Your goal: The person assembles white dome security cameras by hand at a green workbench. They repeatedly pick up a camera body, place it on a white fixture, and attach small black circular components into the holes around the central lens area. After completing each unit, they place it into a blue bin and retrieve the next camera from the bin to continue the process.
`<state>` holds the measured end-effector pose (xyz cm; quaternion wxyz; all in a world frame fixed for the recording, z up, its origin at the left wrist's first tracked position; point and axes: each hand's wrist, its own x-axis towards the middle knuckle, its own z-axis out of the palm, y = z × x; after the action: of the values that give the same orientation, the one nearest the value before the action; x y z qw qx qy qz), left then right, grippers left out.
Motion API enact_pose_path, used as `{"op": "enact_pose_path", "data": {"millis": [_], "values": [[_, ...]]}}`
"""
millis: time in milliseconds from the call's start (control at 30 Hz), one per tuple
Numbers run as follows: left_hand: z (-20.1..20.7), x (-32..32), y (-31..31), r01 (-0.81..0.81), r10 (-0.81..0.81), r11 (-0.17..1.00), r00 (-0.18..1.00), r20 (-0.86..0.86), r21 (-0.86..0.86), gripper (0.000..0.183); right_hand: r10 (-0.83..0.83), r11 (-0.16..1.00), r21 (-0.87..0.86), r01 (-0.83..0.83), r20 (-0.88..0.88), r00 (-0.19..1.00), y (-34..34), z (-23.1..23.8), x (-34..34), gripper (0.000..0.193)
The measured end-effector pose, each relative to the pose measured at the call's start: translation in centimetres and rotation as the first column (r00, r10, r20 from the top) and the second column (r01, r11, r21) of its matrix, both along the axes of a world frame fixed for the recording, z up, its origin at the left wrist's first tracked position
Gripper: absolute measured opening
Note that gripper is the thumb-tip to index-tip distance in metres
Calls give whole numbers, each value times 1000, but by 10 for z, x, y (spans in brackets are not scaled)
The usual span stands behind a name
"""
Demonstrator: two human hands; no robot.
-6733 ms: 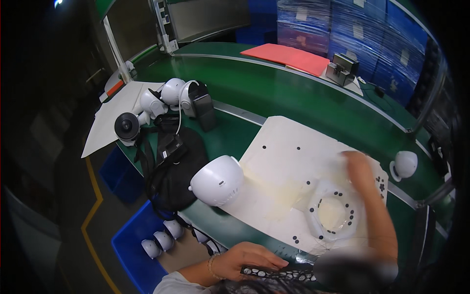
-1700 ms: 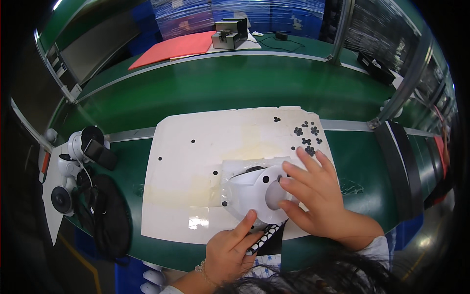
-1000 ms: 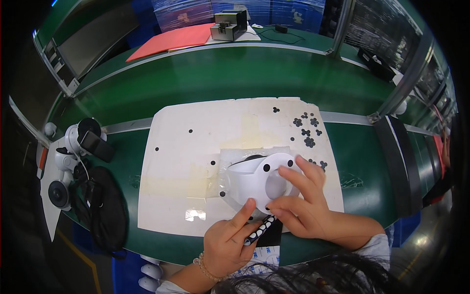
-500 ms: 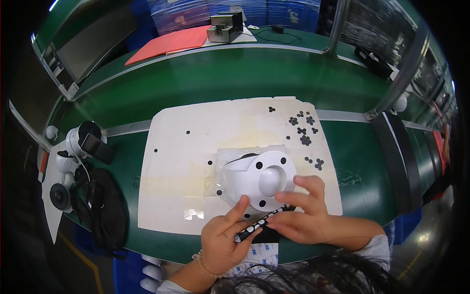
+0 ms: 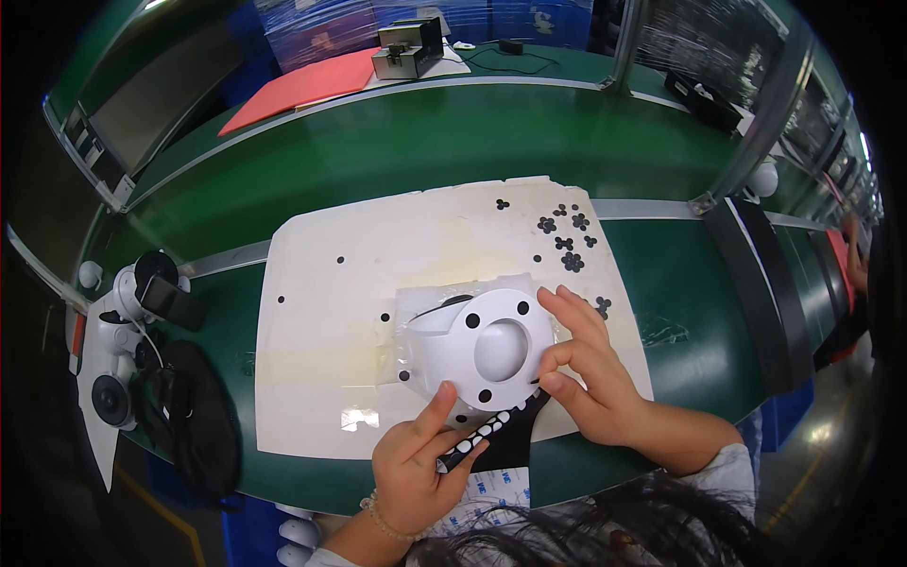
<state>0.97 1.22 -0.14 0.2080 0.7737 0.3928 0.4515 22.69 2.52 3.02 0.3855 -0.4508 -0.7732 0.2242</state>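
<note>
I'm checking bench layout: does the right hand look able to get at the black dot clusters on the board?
Probably yes: the right hand is at the white housing, and nothing visible stands between that hand and the black dot clusters.

The plastic housing [image 5: 436,352] is of white colour, and it carries black dots [image 5: 472,321]. The strip [image 5: 475,438] is black and has a row of white circles. The board [image 5: 312,274] is off-white, with pale yellow patches [image 5: 316,367]. The bench [image 5: 685,274] is green, the flat sheet [image 5: 302,90] is coral red, and the bag [image 5: 203,420] is black.
</note>
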Motion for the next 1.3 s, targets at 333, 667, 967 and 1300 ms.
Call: {"op": "enact_pose_path", "data": {"millis": [333,667,967,1300], "values": [[1,-1,-1,-6,6,1000,999,-31,-1,21,-81,990,129,66,117,990,-3,0,-3,10],[1,4,2,3,-3,1000,1000,-13,6,18,-257,966,-56,252,-292,921,-6,-7,-3,35],[38,-56,19,98,165,849,884,437,-518,33,-238,883,-393,-255,-845,479,81,-14,60,27],[-34,-126,92,-561,600,793,787,144,-238,37,-658,752,494,438,509,555,233,-68,134,25]]}}
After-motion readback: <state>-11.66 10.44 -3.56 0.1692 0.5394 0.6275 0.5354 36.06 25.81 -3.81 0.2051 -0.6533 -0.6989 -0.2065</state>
